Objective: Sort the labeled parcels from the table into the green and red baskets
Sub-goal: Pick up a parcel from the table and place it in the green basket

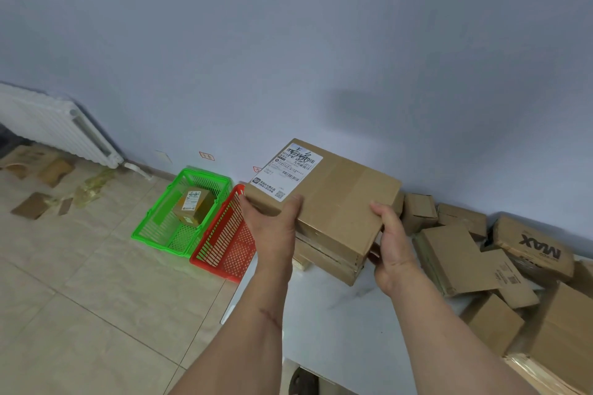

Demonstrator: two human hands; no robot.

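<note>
Both hands, left hand (pixel 272 221) and right hand (pixel 390 245), grip a labeled parcel (pixel 327 202); at nine o'clock, the green basket (pixel 150 228) holds one box (pixel 192 207).

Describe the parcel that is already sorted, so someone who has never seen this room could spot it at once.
Find the two plastic baskets on the tiled floor against the wall, left of the white table. The green basket is the one farther left, beside the red basket. Inside it lies a small brown parcel with a white label on top, the only box in either basket as far as can be seen.
</note>
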